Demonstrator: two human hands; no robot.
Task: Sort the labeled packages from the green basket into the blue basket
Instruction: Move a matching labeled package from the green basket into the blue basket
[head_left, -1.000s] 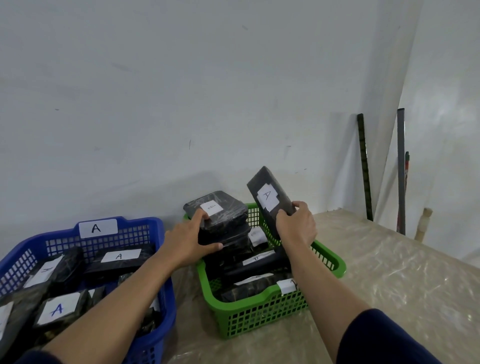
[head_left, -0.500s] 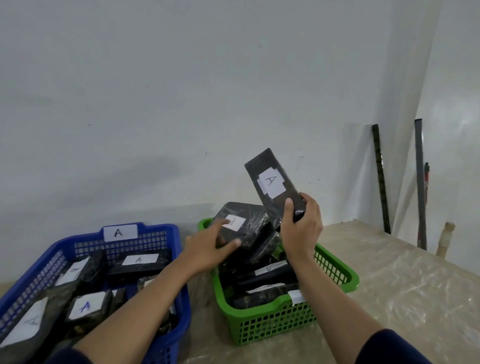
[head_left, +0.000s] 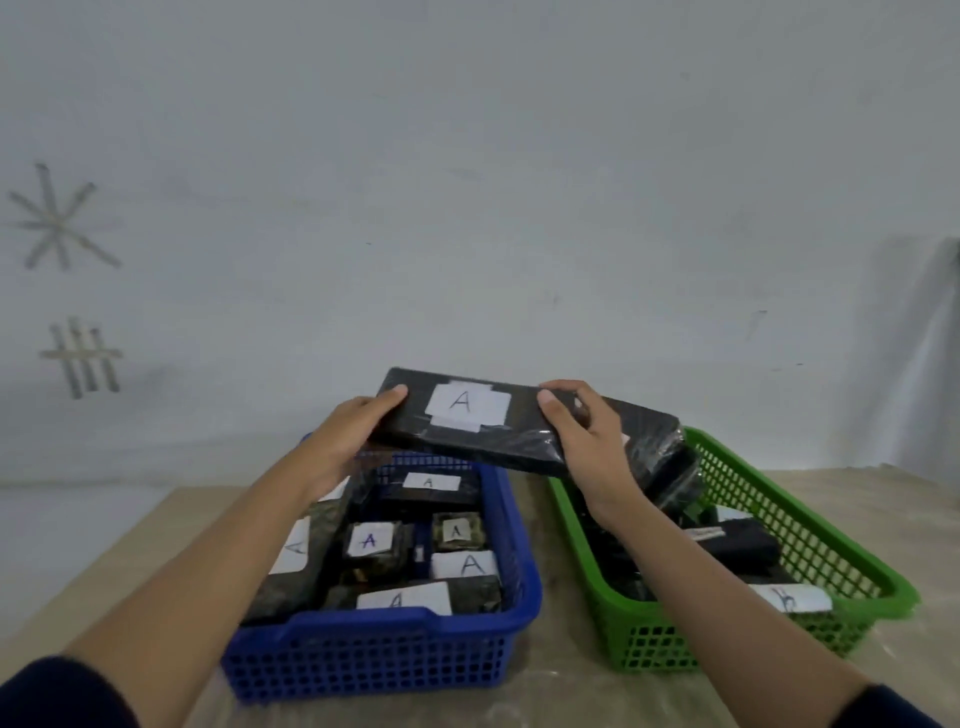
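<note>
The blue basket (head_left: 384, 649) holds black packages labeled A; the green basket (head_left: 810, 525) holds more black wrapped packages. Both the left hand (head_left: 348, 436) and right hand (head_left: 587, 447) grip the ends of a flat black package (head_left: 498, 441) with a white "A" label, held above the blue basket's far end.

Black package (head_left: 498, 431) labeled A held mid-frame.
Left hand (head_left: 348, 441) and right hand (head_left: 587, 447) grip its ends above the blue basket (head_left: 395, 649).

There was just one camera, worn on the person's head. It looked forward and down at a table (head_left: 831, 519) pushed against a white wall (head_left: 467, 156). It sat close, so both arms reached out from the bottom edge. The wide lens bent the table's edges. No second view shared anything.
</note>
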